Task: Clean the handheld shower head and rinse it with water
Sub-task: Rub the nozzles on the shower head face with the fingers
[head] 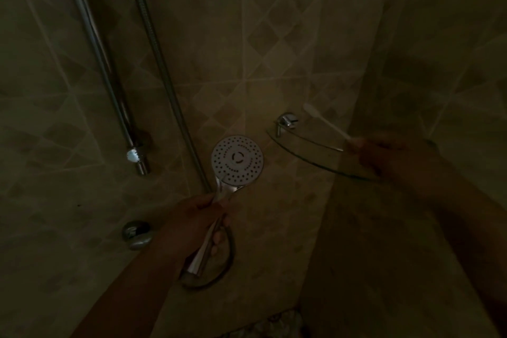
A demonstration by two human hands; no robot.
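Note:
The round white shower head with its ring of nozzle holes faces me at the centre of a dim shower stall. My left hand grips its chrome handle below the head, fingers curled round it. My right hand is to the right, above the glass shelf, and pinches the end of a white toothbrush. The brush head points up and left, well apart from the shower head.
A glass corner shelf with a chrome bracket sits at the right. A chrome riser bar and the metal hose run down the tiled wall on the left. A chrome wall fitting lies below the bar.

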